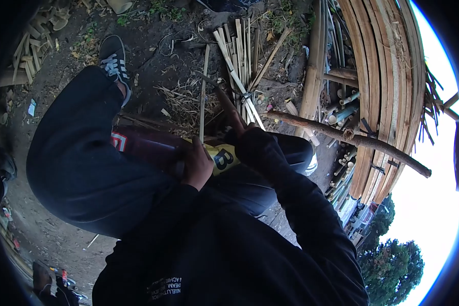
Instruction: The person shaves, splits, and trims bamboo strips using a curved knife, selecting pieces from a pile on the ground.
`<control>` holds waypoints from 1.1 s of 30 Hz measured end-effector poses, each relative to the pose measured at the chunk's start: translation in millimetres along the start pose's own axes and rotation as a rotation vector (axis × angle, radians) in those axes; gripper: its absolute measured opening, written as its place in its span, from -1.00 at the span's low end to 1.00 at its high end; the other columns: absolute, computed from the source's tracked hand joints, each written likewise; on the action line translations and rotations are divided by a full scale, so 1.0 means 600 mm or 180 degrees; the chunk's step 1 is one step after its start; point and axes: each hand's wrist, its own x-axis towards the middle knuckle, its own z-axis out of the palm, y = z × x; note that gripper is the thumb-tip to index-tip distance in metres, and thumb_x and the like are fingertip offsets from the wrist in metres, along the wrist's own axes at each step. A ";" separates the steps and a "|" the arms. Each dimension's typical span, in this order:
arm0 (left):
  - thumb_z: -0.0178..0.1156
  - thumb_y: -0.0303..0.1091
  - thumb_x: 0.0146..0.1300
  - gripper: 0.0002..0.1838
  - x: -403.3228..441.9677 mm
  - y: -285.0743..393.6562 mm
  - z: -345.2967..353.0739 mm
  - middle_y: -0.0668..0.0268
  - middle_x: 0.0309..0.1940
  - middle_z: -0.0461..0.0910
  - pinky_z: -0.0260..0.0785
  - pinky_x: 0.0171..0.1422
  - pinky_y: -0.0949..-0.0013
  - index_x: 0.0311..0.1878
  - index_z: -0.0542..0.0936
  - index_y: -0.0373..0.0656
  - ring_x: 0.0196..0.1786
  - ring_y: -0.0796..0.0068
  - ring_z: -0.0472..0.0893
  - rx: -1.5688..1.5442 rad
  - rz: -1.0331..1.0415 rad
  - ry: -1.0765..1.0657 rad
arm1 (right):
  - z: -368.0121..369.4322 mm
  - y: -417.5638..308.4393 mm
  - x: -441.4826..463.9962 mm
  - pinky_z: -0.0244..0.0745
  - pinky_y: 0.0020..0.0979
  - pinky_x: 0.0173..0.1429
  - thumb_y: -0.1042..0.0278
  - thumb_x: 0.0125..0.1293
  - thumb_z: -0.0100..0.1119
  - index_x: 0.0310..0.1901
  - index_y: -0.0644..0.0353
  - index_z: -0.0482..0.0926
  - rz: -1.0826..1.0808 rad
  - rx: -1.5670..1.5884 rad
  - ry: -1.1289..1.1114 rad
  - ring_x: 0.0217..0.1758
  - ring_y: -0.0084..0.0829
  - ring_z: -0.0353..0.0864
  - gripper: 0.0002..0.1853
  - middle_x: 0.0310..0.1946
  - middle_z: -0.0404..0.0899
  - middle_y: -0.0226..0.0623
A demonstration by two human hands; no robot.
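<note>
My left hand [198,164] is closed around the lower end of a thin, pale bamboo strip [204,94], which stands up away from my lap. In my right hand [246,133], largely covered by dark cloth, is the brown handle of a knife [229,108]. Its narrow dark blade points up and left, crossing or lying close to the strip; I cannot tell whether they touch. A maroon and yellow cloth or sack with lettering [155,145] lies across my lap beneath both hands.
A tied bundle of bamboo strips [238,61] lies ahead on the dirt, beside shavings [186,104]. A crooked branch [348,134] extends to the right. Long planks [387,76] and bamboo poles [344,113] are stacked there. Cut bamboo pieces [33,51] lie at upper left.
</note>
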 end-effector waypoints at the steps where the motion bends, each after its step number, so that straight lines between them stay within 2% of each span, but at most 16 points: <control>1: 0.02 -0.49 0.27 -0.78 0.002 -0.003 0.001 -0.17 -0.40 0.55 0.44 -0.22 -0.03 -0.06 0.30 -0.33 -0.23 -0.18 0.60 -0.0144 0.0072 0.0067 | -0.007 -0.001 -0.004 0.49 -0.30 -0.49 0.39 0.17 0.10 0.35 0.56 0.08 0.0194 0.0221 -0.0098 -0.52 -0.27 0.55 -0.25 -0.40 0.56 0.01; 5: 0.01 -0.49 0.27 -0.74 0.002 -0.013 0.004 -0.18 -0.39 0.54 0.43 -0.23 -0.04 -0.01 0.30 -0.36 -0.24 -0.19 0.60 0.0064 0.0222 0.0272 | -0.048 0.001 -0.002 0.53 -0.42 -0.44 0.33 0.20 0.14 0.38 0.34 0.19 0.0824 0.1062 -0.0506 -0.50 -0.42 0.58 -0.29 -0.59 0.47 -0.26; 6: 0.00 -0.49 0.28 -0.72 0.004 -0.011 0.004 -0.19 -0.38 0.53 0.41 -0.22 -0.04 0.02 0.30 -0.36 -0.24 -0.20 0.58 0.0012 0.0163 0.0203 | -0.033 0.007 0.005 0.53 -0.42 -0.44 0.33 0.20 0.14 0.38 0.34 0.19 0.0826 0.1053 -0.0508 -0.50 -0.42 0.58 -0.29 -0.59 0.47 -0.26; 9: -0.01 -0.48 0.29 -0.71 0.003 -0.014 0.013 -0.19 -0.35 0.50 0.37 -0.19 -0.04 0.04 0.31 -0.36 -0.24 -0.21 0.55 -0.0012 0.0155 0.0086 | 0.062 0.030 0.037 0.55 -0.44 -0.37 0.28 0.16 0.17 0.17 0.24 0.49 0.0422 0.0095 -0.0017 -0.47 -0.40 0.59 -0.49 -0.60 0.49 -0.26; 10: -0.01 -0.48 0.29 -0.72 0.003 -0.015 0.014 -0.19 -0.33 0.49 0.35 -0.18 -0.03 0.04 0.31 -0.36 -0.23 -0.20 0.53 -0.0010 0.0164 0.0094 | 0.088 0.046 0.048 0.55 -0.42 -0.37 0.27 0.13 0.18 -0.01 0.22 0.57 0.0327 0.0684 0.0167 -0.46 -0.39 0.60 -0.62 -0.60 0.50 -0.27; 12: -0.02 -0.47 0.30 -0.73 0.005 -0.013 0.006 -0.19 -0.32 0.48 0.34 -0.16 -0.03 0.04 0.32 -0.34 -0.23 -0.20 0.52 0.0001 0.0168 0.0125 | 0.057 0.051 0.053 0.56 -0.40 -0.37 0.27 0.11 0.20 -0.18 0.21 0.65 0.0193 0.1253 0.0370 -0.45 -0.37 0.61 -0.73 -0.59 0.51 -0.27; 15: -0.03 -0.46 0.32 -0.74 0.004 -0.020 0.014 -0.18 -0.32 0.47 0.34 -0.16 -0.02 0.04 0.32 -0.32 -0.23 -0.18 0.51 0.0060 0.0116 0.0158 | 0.023 0.044 0.033 0.57 -0.33 -0.40 0.27 0.08 0.19 -0.45 0.14 0.63 0.0883 0.1093 0.0002 -0.46 -0.31 0.61 -0.85 -0.59 0.54 -0.28; 16: -0.04 -0.46 0.32 -0.74 0.005 -0.019 0.015 -0.18 -0.32 0.48 0.34 -0.18 -0.03 0.04 0.31 -0.33 -0.23 -0.18 0.52 0.0144 0.0133 0.0154 | 0.048 0.058 0.056 0.56 -0.29 -0.43 0.28 0.08 0.18 -0.44 0.16 0.64 0.0387 0.0720 0.0529 -0.47 -0.31 0.62 -0.85 -0.59 0.55 -0.27; 19: -0.04 -0.46 0.32 -0.71 0.009 -0.011 0.008 -0.16 -0.34 0.49 0.36 -0.22 -0.02 0.07 0.30 -0.33 -0.25 -0.16 0.55 -0.0025 -0.0105 -0.0222 | 0.098 0.087 0.147 0.52 -0.20 -0.55 0.29 0.09 0.16 -0.48 0.19 0.65 0.0666 0.0858 0.0485 -0.52 -0.30 0.61 -0.83 -0.62 0.56 -0.24; 21: -0.04 -0.46 0.33 -0.71 0.006 -0.018 0.013 -0.15 -0.37 0.49 0.37 -0.25 -0.02 0.08 0.29 -0.33 -0.27 -0.15 0.56 -0.0053 0.0095 0.0044 | 0.098 0.089 0.158 0.51 -0.20 -0.56 0.29 0.08 0.15 -0.48 0.20 0.64 0.0882 0.0765 0.0444 -0.52 -0.30 0.62 -0.82 -0.64 0.56 -0.25; 22: -0.04 -0.46 0.33 -0.70 0.003 -0.022 0.015 -0.14 -0.41 0.50 0.37 -0.29 -0.01 0.09 0.29 -0.34 -0.30 -0.15 0.57 -0.0080 0.0278 0.0288 | 0.082 0.085 0.138 0.51 -0.20 -0.57 0.28 0.12 0.13 -0.30 0.23 0.63 0.0710 0.0606 0.0541 -0.51 -0.27 0.63 -0.79 -0.64 0.56 -0.24; 24: -0.04 -0.46 0.33 -0.70 0.003 -0.019 0.011 -0.14 -0.44 0.50 0.37 -0.30 -0.02 0.09 0.28 -0.34 -0.32 -0.17 0.57 -0.0061 0.0243 0.0280 | 0.060 0.085 0.137 0.50 -0.20 -0.57 0.28 0.15 0.11 -0.13 0.25 0.62 0.0503 0.0435 0.0631 -0.50 -0.24 0.64 -0.70 -0.65 0.56 -0.23; 26: -0.04 -0.46 0.33 -0.70 0.003 -0.014 0.010 -0.13 -0.48 0.50 0.37 -0.32 -0.04 0.10 0.28 -0.33 -0.33 -0.19 0.57 -0.0017 0.0262 0.0237 | 0.062 0.087 0.145 0.51 -0.23 -0.51 0.31 0.15 0.13 -0.05 0.23 0.54 0.0534 0.0513 0.0638 -0.46 -0.25 0.64 -0.67 -0.58 0.56 -0.21; 29: -0.04 -0.45 0.33 -0.71 0.000 -0.012 0.012 -0.14 -0.51 0.52 0.37 -0.36 -0.06 0.08 0.28 -0.32 -0.35 -0.20 0.58 0.0064 0.0372 0.0224 | 0.117 0.111 0.207 0.51 -0.26 -0.42 0.36 0.14 0.17 0.07 0.21 0.42 0.0906 0.1344 0.0337 -0.39 -0.27 0.63 -0.58 -0.47 0.57 -0.18; 32: -0.05 -0.43 0.34 -0.74 -0.011 -0.028 0.013 -0.15 -0.48 0.54 0.38 -0.38 -0.06 0.06 0.29 -0.27 -0.34 -0.23 0.58 0.0038 0.0643 0.0564 | 0.155 0.117 0.218 0.51 -0.29 -0.33 0.40 0.14 0.20 0.19 0.19 0.31 0.1110 0.2452 0.0234 -0.33 -0.28 0.62 -0.45 -0.37 0.58 -0.16; 33: -0.06 -0.42 0.35 -0.75 -0.013 -0.027 0.008 -0.14 -0.46 0.56 0.39 -0.42 -0.03 0.06 0.30 -0.24 -0.39 -0.18 0.59 -0.0269 0.0099 0.0226 | 0.166 0.114 0.208 0.51 -0.30 -0.30 0.42 0.14 0.21 0.23 0.18 0.27 0.1228 0.3014 0.0240 -0.31 -0.29 0.61 -0.41 -0.33 0.58 -0.15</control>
